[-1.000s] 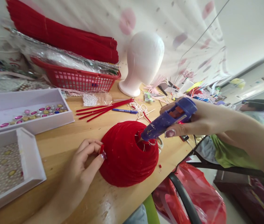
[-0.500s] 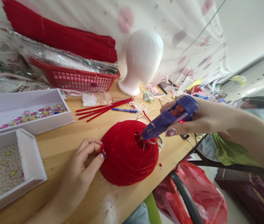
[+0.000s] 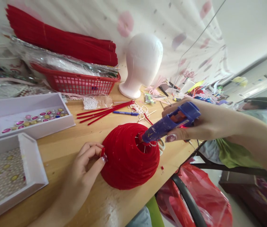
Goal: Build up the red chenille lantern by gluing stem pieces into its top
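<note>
Red fuzzy hollow dome (image 3: pixel 124 160): heavy?

Likely light, softish; steady its sides. It sits before the white foam head (image 3: pixel 145 56).

Grips?

Left grip (image 3: pixel 84 170) pinches a narrow red strip (image 3: pixel 102 152); right grip (image 3: pixel 203 121) wraps the blue plastic glue gun (image 3: pixel 165 124).

The bare left hand (image 3: pixel 82 176) pinches, thumb near curled fingers (image 3: pixel 89 152); the bare right hand (image 3: pixel 203 123) grips, thumb extended.
</note>
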{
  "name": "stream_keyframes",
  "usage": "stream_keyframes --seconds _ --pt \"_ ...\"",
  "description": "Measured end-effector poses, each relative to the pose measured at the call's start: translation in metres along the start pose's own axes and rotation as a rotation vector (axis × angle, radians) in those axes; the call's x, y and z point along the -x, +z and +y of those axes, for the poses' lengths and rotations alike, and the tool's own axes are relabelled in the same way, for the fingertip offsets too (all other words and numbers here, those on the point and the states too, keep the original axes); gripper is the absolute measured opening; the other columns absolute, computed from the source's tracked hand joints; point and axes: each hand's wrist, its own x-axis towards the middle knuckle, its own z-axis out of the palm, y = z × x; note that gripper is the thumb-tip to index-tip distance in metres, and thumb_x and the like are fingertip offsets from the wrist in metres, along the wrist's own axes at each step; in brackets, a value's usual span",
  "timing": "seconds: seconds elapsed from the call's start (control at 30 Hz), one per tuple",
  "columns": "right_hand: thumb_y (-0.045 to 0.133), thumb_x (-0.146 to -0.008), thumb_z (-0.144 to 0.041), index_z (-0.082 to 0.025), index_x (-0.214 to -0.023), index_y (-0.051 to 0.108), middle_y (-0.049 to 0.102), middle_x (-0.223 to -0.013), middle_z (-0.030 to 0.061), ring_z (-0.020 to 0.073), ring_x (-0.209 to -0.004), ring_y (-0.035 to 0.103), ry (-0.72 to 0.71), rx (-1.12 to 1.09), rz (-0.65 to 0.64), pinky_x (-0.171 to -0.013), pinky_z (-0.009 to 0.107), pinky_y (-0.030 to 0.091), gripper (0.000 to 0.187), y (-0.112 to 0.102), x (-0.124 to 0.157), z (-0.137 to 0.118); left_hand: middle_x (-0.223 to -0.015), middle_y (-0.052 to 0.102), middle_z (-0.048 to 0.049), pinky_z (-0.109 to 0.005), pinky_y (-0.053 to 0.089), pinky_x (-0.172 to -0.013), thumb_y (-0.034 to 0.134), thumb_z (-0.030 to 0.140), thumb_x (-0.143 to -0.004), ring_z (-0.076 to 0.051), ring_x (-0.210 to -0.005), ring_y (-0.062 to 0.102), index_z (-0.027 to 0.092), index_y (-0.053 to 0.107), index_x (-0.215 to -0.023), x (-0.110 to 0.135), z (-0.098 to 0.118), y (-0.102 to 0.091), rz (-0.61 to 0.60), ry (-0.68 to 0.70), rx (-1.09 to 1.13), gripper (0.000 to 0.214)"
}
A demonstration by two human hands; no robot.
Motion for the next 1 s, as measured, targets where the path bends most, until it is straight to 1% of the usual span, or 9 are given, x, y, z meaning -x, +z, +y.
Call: stream_keyframes --seconds 0.1,0.27,0.37,0.47,0.57,0.67,0.77,0.87,1.0 --pt "0.066 -0.093 -0.039 -0.014 -0.081 0.071 0.068 -0.069 -0.0029 0.0059 -0.058 0.057 0.009 0.031 -0.001 -0.051 0.014 0.044 0.028 -0.001 0.003 -0.002 -0.095 0.059 -0.0041 -0.034 0.043 -0.087 0.056 0.048 -0.080 -0.025 -0.099 0.058 0.023 0.061 -0.066 0.000 0.001 0.000 -0.004 -0.001 -0.001 0.029" --pt "0.066 -0.092 -0.044 -0.018 -0.072 0.067 0.063 -0.062 -0.0040 0.0067 -0.054 0.054 0.042 0.149 0.025 -0.050 0.017 0.043 0.033 -0.002 0.006 -0.009 -0.097 0.059 -0.0045 -0.034 0.043 -0.088 0.055 0.048 -0.081 -0.026 -0.101 0.058 0.023 0.061 -0.067 0.001 0.001 0.000 0.000 -0.004 -0.003 0.029" --pt "0.067 -0.090 -0.046 -0.020 -0.073 0.068 0.063 -0.061 -0.0042 0.0074 -0.051 0.055 0.076 0.161 0.034 -0.049 0.019 0.042 0.031 -0.001 0.005 -0.013 -0.096 0.059 -0.0043 -0.035 0.044 -0.088 0.056 0.048 -0.080 -0.026 -0.100 0.058 0.023 0.061 -0.066 0.001 0.002 0.000 -0.001 0.001 -0.002 0.029" --pt "0.066 -0.090 -0.050 -0.020 -0.072 0.069 0.063 -0.059 -0.0037 0.0084 -0.051 0.055 0.106 0.178 0.027 -0.049 0.020 0.042 0.035 0.000 0.005 -0.016 -0.095 0.059 -0.0044 -0.035 0.044 -0.088 0.056 0.048 -0.079 -0.026 -0.099 0.058 0.023 0.061 -0.065 0.000 0.002 0.000 -0.004 0.007 -0.005 0.029" --pt "0.067 -0.089 -0.051 -0.020 -0.070 0.067 0.062 -0.059 -0.0036 0.0082 -0.051 0.052 0.101 0.182 0.023 -0.049 0.021 0.041 0.036 -0.001 0.009 -0.017 -0.096 0.060 -0.0047 -0.034 0.046 -0.087 0.056 0.048 -0.080 -0.026 -0.100 0.058 0.023 0.061 -0.066 0.000 0.001 0.001 0.000 0.015 0.000 0.029" --pt "0.069 -0.089 -0.046 -0.020 -0.069 0.064 0.062 -0.062 -0.0036 0.0080 -0.053 0.053 0.066 0.156 0.062 -0.050 0.021 0.041 0.033 0.000 0.016 -0.014 -0.096 0.060 -0.0042 -0.033 0.046 -0.086 0.057 0.046 -0.082 -0.025 -0.100 0.058 0.024 0.061 -0.067 0.001 -0.002 0.001 0.010 0.027 0.011 0.027" --pt "0.068 -0.090 -0.044 -0.020 -0.068 0.062 0.060 -0.062 -0.0034 0.0084 -0.055 0.053 0.049 0.106 0.120 -0.051 0.021 0.041 0.033 0.006 0.023 -0.010 -0.094 0.059 -0.0038 -0.031 0.047 -0.084 0.057 0.045 -0.082 -0.025 -0.099 0.057 0.024 0.060 -0.066 0.001 -0.003 0.001 0.016 0.035 0.021 0.027" --pt "0.067 -0.091 -0.047 -0.019 -0.072 0.063 0.061 -0.065 -0.0019 0.0090 -0.056 0.054 0.024 0.050 0.183 -0.052 0.022 0.042 0.034 0.015 0.026 -0.006 -0.093 0.059 -0.0043 -0.031 0.048 -0.082 0.056 0.045 -0.082 -0.024 -0.096 0.058 0.023 0.060 -0.066 0.001 0.000 0.001 0.006 0.034 0.009 0.027" --pt "0.065 -0.091 -0.050 -0.019 -0.074 0.064 0.061 -0.066 -0.0019 0.0097 -0.057 0.053 0.019 0.155 0.209 -0.055 0.023 0.040 0.035 0.025 0.023 -0.007 -0.090 0.059 -0.0044 -0.031 0.049 -0.080 0.056 0.044 -0.081 -0.023 -0.090 0.058 0.022 0.060 -0.067 0.002 0.007 0.001 0.014 0.018 -0.003 0.026"
